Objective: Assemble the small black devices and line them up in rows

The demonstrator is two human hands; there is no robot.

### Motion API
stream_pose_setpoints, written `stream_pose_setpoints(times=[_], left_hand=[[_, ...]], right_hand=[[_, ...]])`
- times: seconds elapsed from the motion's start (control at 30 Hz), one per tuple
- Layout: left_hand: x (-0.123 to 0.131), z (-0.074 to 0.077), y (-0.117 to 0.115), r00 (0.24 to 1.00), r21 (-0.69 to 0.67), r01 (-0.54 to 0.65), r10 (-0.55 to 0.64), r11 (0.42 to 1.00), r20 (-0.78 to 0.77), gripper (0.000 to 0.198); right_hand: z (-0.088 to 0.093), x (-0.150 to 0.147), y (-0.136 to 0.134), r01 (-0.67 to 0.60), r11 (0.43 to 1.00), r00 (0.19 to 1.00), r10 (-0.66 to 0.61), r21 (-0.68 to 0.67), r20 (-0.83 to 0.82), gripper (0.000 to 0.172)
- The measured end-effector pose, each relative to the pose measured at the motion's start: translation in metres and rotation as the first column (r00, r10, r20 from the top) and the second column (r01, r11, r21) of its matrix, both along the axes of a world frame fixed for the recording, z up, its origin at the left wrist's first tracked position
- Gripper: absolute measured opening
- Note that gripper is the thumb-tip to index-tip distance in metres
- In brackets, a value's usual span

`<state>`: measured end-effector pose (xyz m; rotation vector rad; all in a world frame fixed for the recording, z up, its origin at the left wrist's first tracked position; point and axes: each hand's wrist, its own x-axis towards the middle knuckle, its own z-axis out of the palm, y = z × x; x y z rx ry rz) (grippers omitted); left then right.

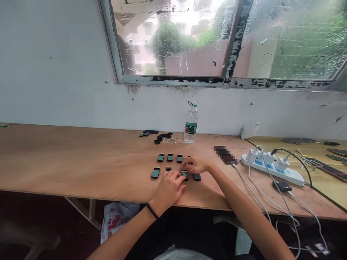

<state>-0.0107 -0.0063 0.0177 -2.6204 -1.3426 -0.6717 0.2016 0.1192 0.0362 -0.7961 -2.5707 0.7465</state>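
Observation:
Small black rectangular devices with greenish screens lie in two rows on the wooden table. My left hand [169,184], with a dark band at the wrist, has its thumb and fingers bent around the lower left edge of one small black screen device [184,175]. The fingers of my right hand [195,165] are drawn together at that device's top edge; whatever they pinch is too small to make out. My left hand partly covers a neighbouring device [168,169]. Another device [197,177] lies under my right wrist, and one more [155,172] sits at the left end.
Behind the rows lie a pile of black parts [164,136] and scattered small metal bits [172,140]. A water bottle [191,124] stands near the wall. To the right are a blurred phone [225,154], a white power strip [273,168] with cables, and a black charger [282,186].

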Motion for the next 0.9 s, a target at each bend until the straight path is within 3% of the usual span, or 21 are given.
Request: stream_pose_setpoints(times=[0.17,0.47,0.9], left_hand=[[0.023,0.002,0.005,0.988,0.017,-0.085,0.086,0.996,-0.131,0.027],[-0.001,-0.003,0.015,0.997,0.031,-0.045,0.046,0.999,-0.055,0.006],[-0.006,-0.009,0.009,1.000,0.031,-0.012,0.012,0.999,-0.011,0.009]], right_hand=[[-0.004,0.009,-0.005,-0.090,0.991,0.995,0.086,-0.095,-0.047,0.041],[-0.007,-0.003,-0.011,-0.036,0.994,0.998,0.031,-0.105,-0.052,0.030],[-0.013,-0.009,-0.008,-0.046,0.994,0.996,0.038,-0.103,-0.084,0.023]])
